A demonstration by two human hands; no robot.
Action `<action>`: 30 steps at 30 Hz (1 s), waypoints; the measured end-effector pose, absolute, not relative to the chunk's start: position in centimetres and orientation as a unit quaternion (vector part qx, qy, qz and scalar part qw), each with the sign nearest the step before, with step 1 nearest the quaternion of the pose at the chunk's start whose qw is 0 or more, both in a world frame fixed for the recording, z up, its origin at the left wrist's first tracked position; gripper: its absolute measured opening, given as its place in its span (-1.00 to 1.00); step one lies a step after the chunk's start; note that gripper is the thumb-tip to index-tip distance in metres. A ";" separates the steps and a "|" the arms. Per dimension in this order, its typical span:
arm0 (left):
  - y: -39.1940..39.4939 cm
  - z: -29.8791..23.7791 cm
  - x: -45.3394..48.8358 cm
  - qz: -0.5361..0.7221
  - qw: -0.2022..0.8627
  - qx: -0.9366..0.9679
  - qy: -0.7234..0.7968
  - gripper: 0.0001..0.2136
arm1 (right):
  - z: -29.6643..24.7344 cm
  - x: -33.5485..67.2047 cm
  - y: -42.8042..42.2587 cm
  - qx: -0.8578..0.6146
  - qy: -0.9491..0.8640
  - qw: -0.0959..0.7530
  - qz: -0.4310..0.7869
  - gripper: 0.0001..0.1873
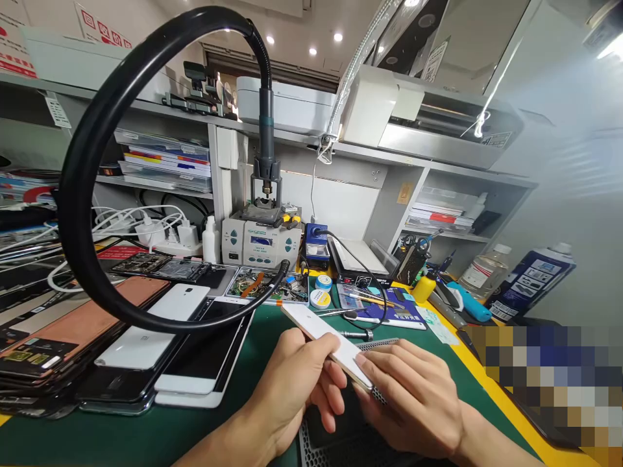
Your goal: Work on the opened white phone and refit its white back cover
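Note:
A white smartphone (316, 324) is held tilted above the green mat, its white face up and its near end toward me. My left hand (296, 383) grips its left edge, with the thumb on top and the fingers curled below. On the near right end, my right hand (409, 389) has its fingers over the white face; its thumb is hidden. Beneath both hands lies a dark perforated pad (316, 447), partly covered by them. A small metal screwdriver (357, 335) rests on the mat just beyond the phone.
Stacked phones (189, 370) cover the left of the green mat (121, 441). A thick black hose (78, 194) loops above them from the hot-air station (260, 243). An opened device with a circuit board (248, 284) lies behind. Bottles (484, 269) and a spray can (530, 282) stand at right.

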State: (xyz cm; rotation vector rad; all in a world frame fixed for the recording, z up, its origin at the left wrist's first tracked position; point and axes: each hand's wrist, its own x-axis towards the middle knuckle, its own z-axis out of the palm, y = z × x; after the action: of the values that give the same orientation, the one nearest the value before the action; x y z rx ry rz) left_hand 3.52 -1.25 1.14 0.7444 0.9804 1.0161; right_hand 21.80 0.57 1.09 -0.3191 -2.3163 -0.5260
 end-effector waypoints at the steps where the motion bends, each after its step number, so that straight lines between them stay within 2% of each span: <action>1: -1.2 1.2 3.5 0.457 0.695 0.334 0.444 -0.74 | 1.0 21.8 0.6 -0.126 -0.902 0.358 -0.208 -0.78; 7: -1.2 1.0 3.5 0.454 0.681 0.329 0.470 -0.77 | 0.3 21.6 0.7 -0.123 -0.910 0.323 -0.229 -0.82; 16: -1.0 0.7 3.4 0.447 0.670 0.335 0.489 -0.66 | -0.4 21.9 1.1 -0.119 -0.920 0.277 -0.252 -0.83; 30: -1.0 0.6 3.2 0.470 0.659 0.327 0.488 -0.75 | -0.6 21.7 0.8 -0.131 -0.923 0.246 -0.266 -0.78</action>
State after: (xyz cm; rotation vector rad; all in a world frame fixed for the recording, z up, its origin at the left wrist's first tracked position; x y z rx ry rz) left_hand 3.19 -0.95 0.62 0.7398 1.1046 1.0641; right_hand 21.65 0.76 -0.62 -0.3583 -2.5169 -0.7263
